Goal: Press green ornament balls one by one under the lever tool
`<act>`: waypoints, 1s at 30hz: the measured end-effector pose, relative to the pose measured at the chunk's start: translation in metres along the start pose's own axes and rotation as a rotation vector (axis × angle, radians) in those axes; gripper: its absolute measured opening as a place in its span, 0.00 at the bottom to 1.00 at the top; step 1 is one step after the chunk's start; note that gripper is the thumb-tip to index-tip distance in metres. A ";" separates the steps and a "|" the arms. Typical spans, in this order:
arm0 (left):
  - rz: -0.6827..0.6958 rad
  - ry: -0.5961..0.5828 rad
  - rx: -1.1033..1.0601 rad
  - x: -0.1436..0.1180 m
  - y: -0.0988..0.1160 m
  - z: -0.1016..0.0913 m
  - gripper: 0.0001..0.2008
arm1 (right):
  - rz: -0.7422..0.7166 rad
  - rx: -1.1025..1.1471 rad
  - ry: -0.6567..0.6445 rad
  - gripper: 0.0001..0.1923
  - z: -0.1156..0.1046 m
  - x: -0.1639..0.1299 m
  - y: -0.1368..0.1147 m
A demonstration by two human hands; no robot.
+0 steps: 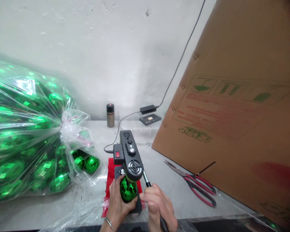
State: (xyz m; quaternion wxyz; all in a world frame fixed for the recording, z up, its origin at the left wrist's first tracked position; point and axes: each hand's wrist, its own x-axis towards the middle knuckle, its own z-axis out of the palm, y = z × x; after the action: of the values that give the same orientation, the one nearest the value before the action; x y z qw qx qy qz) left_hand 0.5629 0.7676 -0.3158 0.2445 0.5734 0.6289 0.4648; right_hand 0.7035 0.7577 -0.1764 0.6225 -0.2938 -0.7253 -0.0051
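In the head view, holds a green faceted bauble [128, 190] in the left hand [117, 199], thumb and fingers curled round its sides, directly beneath the head of a black vented machine [131, 154]. Has the right hand [159, 204], at four o'clock from the bauble, closed round a black-gripped metal rod [146, 178] running up beside the machine. Has a red cloth [110, 166] under the machine. Reckoning from the bauble, has a knotted clear plastic bag [67, 125] of green baubles [45, 169] at ten o'clock, a brown carton [215, 129] at two, and red-and-black-handled scissors [184, 174] at three.
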 end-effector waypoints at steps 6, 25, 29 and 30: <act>-0.008 0.000 0.022 0.000 -0.002 0.001 0.38 | 0.001 -0.009 0.035 0.15 0.004 0.000 0.000; -0.027 0.040 -0.001 -0.001 0.003 0.001 0.37 | 0.014 -0.013 0.075 0.18 0.006 0.007 -0.005; -0.032 0.028 -0.001 0.000 0.002 0.001 0.38 | 0.003 0.003 0.087 0.17 0.008 0.006 -0.004; -0.032 0.021 0.002 0.000 0.002 0.000 0.38 | 0.001 0.001 0.088 0.17 0.008 0.005 -0.004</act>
State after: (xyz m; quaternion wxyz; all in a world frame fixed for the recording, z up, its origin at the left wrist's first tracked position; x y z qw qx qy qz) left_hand 0.5643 0.7674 -0.3142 0.2446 0.5586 0.6408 0.4664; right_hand 0.6942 0.7600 -0.1720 0.6539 -0.2931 -0.6972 -0.0174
